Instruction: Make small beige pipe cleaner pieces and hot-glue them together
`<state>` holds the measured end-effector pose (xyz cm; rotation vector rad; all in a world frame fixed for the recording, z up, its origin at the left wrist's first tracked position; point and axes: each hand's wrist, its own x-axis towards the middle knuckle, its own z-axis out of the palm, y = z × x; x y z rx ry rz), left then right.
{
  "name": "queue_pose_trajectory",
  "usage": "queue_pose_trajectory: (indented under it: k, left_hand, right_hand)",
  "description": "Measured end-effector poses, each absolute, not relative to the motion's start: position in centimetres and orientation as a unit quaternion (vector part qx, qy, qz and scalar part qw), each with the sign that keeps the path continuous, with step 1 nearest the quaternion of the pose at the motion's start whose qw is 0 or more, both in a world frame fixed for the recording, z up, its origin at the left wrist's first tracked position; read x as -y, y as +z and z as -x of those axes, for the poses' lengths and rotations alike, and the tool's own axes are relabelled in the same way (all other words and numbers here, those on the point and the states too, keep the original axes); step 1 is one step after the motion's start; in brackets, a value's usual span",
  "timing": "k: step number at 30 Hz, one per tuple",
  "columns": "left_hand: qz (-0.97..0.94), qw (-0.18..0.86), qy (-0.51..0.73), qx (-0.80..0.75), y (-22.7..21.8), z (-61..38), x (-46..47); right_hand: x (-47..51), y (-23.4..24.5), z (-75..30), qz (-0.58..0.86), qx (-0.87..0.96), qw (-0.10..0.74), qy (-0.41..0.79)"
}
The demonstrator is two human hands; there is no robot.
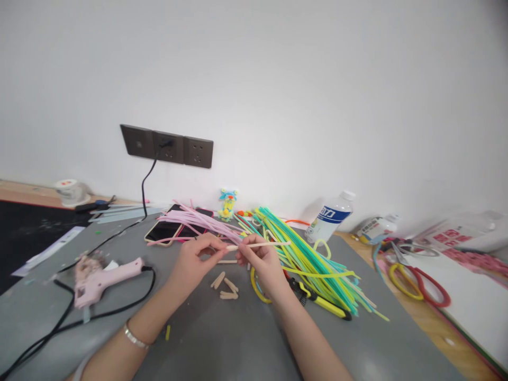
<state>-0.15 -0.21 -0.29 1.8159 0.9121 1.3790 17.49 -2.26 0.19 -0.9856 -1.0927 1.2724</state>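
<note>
Right now you hold a beige fuzzy stem (280, 244) between both hands, its long axis nearly level across you, the longer free end pointing right. Your left hand (201, 255) pinches it near its left end, thumb against finger; your right hand (260, 259) pinches it just beside that grip. Nearer you, small folded beige pieces (218, 280) lie on the grey table (222, 338). Green and yellow stems (313, 259) spread to the right, pink stems (206, 222) beyond your left hand. The bottle (329, 217) by the wall has white characters on blue, the last seemingly 力; blur hides the rest.
</note>
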Motion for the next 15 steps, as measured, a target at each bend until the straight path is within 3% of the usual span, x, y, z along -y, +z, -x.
queue_pose_trajectory:
  k: [6, 15]
  left_hand:
    - [-0.719, 0.299, 0.542, -0.316, -0.22, 0.18, 0.25]
    - [-0.792, 0.155, 0.517, -0.286, 0.34, 0.24, 0.58]
  right_hand:
    - [2.25, 0.34, -17.59, 0.434, 0.49, 0.552, 0.517]
    - [2.34, -0.21, -17.47, 0.438, 0.517, 0.542, 0.498]
